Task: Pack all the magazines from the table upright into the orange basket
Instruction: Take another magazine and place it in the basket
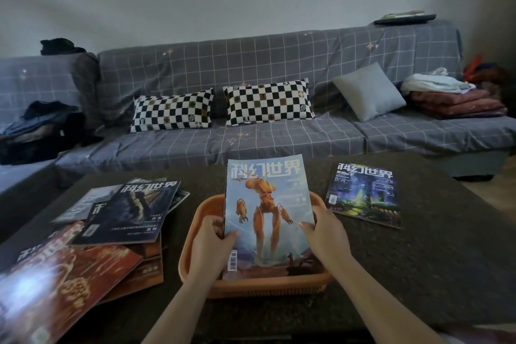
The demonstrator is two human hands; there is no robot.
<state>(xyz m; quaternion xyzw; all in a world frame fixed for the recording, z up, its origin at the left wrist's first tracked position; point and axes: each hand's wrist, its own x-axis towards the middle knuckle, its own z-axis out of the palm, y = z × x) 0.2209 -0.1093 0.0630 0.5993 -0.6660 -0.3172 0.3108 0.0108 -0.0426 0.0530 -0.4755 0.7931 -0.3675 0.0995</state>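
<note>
The grip is closed on the robot-cover magazine (268, 215), pinched at its side edges by the left hand (212, 246) and right hand (325, 234), its foot inside the orange basket (312, 282). If released unsupported, it is likely to topple flat.

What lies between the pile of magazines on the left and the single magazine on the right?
In the head view: the orange basket, with the light-blue magazine standing in it, gripped by both hands.
</note>
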